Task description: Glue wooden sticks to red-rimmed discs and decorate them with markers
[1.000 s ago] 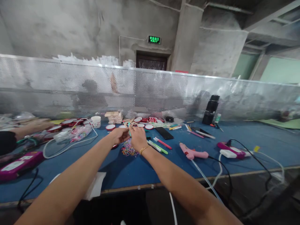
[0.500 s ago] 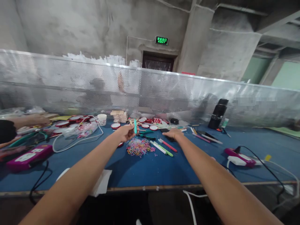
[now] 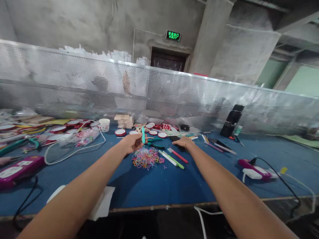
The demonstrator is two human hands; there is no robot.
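My left hand [image 3: 132, 142] is closed around a turquoise stick [image 3: 143, 135] that points upward; light wooden sticks [image 3: 138, 130] show beside it. Just below lies a heap of small multicoloured rubber bands [image 3: 146, 158]. My right hand [image 3: 183, 142] reaches over a flat black phone-like object [image 3: 174, 138] on the table, its fingers bent over it and partly hiding it. Between the hands rest teal-handled pliers [image 3: 155, 143]. Capped marker pens lie nearer me: a red one [image 3: 178, 155], a white one [image 3: 169, 158] and a green one [image 3: 178, 165].
Red-and-white round tins [image 3: 120, 132], a stack of wooden pieces [image 3: 124, 121] and a paper cup [image 3: 104, 125] stand toward the perforated metal screen [image 3: 169, 96]. Purple power strips [image 3: 22, 171] sit at both sides, with trailing cables. A black bottle [image 3: 231, 121] stands at right.
The camera view has shifted slightly. A co-worker's arm at the far left has drawn back from the clutter. Both my hands stay nearly in place, the left with its turquoise stick.
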